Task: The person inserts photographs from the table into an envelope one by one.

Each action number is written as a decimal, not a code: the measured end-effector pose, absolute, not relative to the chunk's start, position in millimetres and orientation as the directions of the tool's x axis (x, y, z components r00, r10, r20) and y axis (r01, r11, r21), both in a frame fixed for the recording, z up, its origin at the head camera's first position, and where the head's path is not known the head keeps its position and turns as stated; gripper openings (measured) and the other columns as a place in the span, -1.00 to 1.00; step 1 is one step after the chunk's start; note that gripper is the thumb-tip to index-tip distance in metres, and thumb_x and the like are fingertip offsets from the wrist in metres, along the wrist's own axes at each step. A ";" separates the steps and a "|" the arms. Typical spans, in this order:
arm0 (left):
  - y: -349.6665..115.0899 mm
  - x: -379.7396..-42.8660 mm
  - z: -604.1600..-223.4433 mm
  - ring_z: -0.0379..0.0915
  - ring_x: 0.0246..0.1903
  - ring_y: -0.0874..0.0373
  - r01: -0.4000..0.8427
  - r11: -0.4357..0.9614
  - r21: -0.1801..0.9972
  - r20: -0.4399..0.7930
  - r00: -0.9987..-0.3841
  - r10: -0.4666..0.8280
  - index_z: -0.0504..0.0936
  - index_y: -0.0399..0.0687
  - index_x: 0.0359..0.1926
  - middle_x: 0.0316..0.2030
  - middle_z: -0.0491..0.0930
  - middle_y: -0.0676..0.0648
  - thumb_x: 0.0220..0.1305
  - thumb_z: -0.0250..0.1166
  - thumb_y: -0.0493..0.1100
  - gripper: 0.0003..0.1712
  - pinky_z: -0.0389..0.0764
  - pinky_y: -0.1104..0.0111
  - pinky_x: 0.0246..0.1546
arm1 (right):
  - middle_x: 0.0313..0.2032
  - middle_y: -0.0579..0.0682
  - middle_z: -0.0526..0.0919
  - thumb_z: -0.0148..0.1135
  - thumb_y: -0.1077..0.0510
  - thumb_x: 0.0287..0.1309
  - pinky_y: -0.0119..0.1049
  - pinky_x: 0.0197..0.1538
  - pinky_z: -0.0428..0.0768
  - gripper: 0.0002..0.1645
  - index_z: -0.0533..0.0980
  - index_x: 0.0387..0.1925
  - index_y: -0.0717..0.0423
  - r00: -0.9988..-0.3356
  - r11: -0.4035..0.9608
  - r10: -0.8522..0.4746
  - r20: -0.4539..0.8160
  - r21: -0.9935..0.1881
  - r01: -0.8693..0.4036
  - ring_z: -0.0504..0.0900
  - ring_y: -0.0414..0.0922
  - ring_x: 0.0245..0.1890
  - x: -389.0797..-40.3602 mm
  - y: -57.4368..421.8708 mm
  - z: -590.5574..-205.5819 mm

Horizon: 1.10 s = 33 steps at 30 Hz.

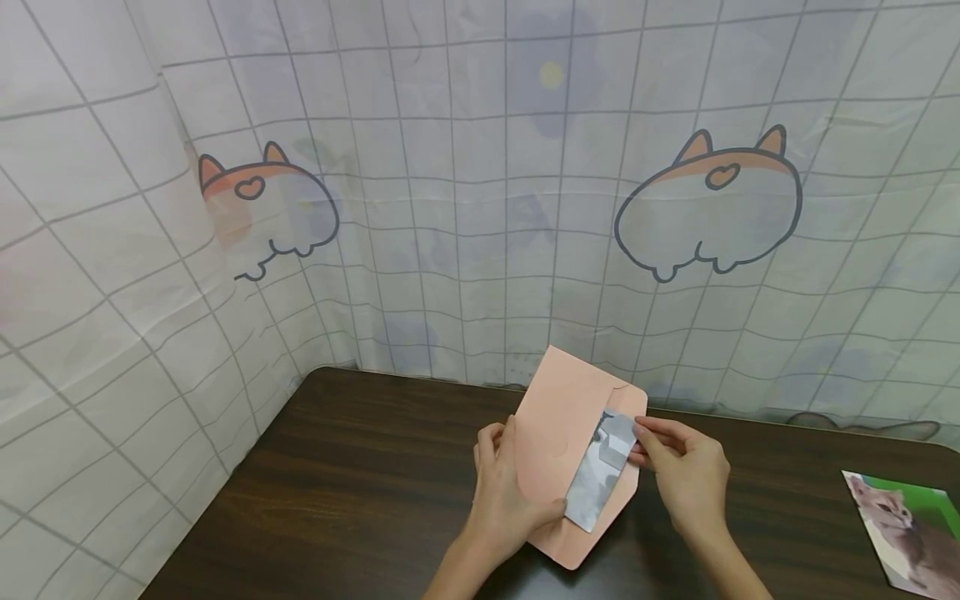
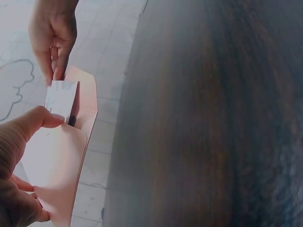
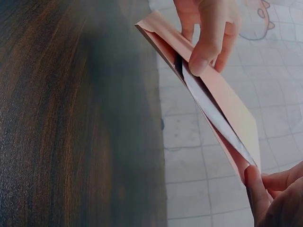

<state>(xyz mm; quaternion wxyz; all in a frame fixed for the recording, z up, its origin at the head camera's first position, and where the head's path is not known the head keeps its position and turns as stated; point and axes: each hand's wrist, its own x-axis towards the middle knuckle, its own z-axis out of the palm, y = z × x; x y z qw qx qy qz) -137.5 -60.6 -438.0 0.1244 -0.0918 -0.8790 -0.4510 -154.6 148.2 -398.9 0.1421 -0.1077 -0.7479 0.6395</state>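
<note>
We see the pink envelope [image 1: 551,417] held slanted, its top corner overlapping the table's far edge, the flap unfolded to the right. The grey card [image 1: 600,475] sits partly out of its mouth, one long edge over the flap. The left hand [image 1: 501,492] grips the envelope, thumb against the card's lower corner. The right hand [image 1: 692,479] pinches the card's upper right corner; we cannot tell whether it also catches the flap. Leftward, the dark table [image 1: 337,475] gives us room; rightward, a cat picture [image 1: 903,529] lies well apart.
</note>
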 end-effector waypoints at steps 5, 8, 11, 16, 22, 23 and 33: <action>-59.0 -136.5 -438.5 0.15 0.30 -0.12 0.290 0.569 0.769 0.314 -0.948 0.059 0.26 -0.38 0.54 0.29 0.23 -0.22 -0.27 0.64 -0.22 0.28 0.52 0.02 0.21 | -0.36 0.06 0.81 0.35 0.37 0.35 -0.42 -0.31 0.72 -0.69 0.66 0.05 0.50 -0.938 0.137 0.341 0.066 -0.990 -0.020 0.73 -0.36 -0.53 -156.1 147.0 -399.3; -58.1 -135.7 -438.6 0.16 0.30 -0.12 0.298 0.569 0.766 0.319 -0.946 0.065 0.25 -0.39 0.54 0.29 0.23 -0.22 -0.26 0.66 -0.20 0.29 0.53 0.04 0.22 | -0.38 0.03 0.81 0.35 0.38 0.34 -0.42 -0.32 0.72 -0.68 0.65 0.06 0.52 -0.940 0.118 0.336 0.056 -0.993 -0.017 0.73 -0.35 -0.53 -156.6 146.6 -399.5; -57.6 -135.4 -438.4 0.17 0.30 -0.11 0.300 0.568 0.766 0.320 -0.945 0.067 0.25 -0.37 0.55 0.29 0.24 -0.22 -0.26 0.66 -0.20 0.29 0.53 0.05 0.22 | -0.38 0.00 0.80 0.35 0.38 0.34 -0.41 -0.32 0.72 -0.66 0.63 0.07 0.55 -0.942 0.092 0.332 0.043 -0.996 -0.013 0.73 -0.34 -0.53 -157.2 146.7 -399.8; -57.2 -134.6 -437.1 0.17 0.30 -0.09 0.306 0.556 0.773 0.321 -0.944 0.074 0.24 -0.36 0.55 0.29 0.24 -0.20 -0.26 0.67 -0.19 0.31 0.53 0.08 0.22 | -0.42 -0.09 0.78 0.36 0.37 0.34 -0.40 -0.30 0.73 -0.62 0.61 0.10 0.56 -0.946 0.047 0.324 0.004 -0.999 0.011 0.73 -0.33 -0.50 -158.4 147.0 -399.0; -56.2 -133.6 -435.3 0.18 0.29 -0.08 0.301 0.548 0.780 0.310 -0.947 0.078 0.23 -0.37 0.56 0.29 0.23 -0.19 -0.26 0.67 -0.17 0.31 0.53 0.10 0.24 | -0.46 -0.15 0.75 0.33 0.38 0.36 -0.38 -0.29 0.74 -0.62 0.60 0.11 0.58 -0.949 0.010 0.314 -0.016 -1.000 0.020 0.72 -0.32 -0.49 -159.9 145.8 -397.3; -56.0 -133.4 -435.0 0.18 0.29 -0.08 0.299 0.547 0.782 0.307 -0.948 0.079 0.22 -0.36 0.56 0.29 0.23 -0.19 -0.26 0.67 -0.17 0.32 0.53 0.11 0.24 | -0.46 -0.16 0.75 0.33 0.38 0.36 -0.38 -0.28 0.74 -0.62 0.60 0.12 0.58 -0.950 0.006 0.313 -0.017 -1.000 0.020 0.72 -0.32 -0.49 -160.2 145.6 -397.3; -54.9 -132.5 -433.8 0.18 0.29 -0.08 0.307 0.547 0.779 0.312 -0.946 0.088 0.22 -0.33 0.57 0.29 0.23 -0.18 -0.27 0.68 -0.16 0.33 0.53 0.10 0.22 | -0.43 -0.14 0.73 0.23 0.43 0.41 -0.38 -0.24 0.74 -0.63 0.56 0.16 0.60 -0.957 -0.015 0.289 -0.008 -1.000 0.004 0.74 -0.32 -0.45 -159.5 142.9 -394.3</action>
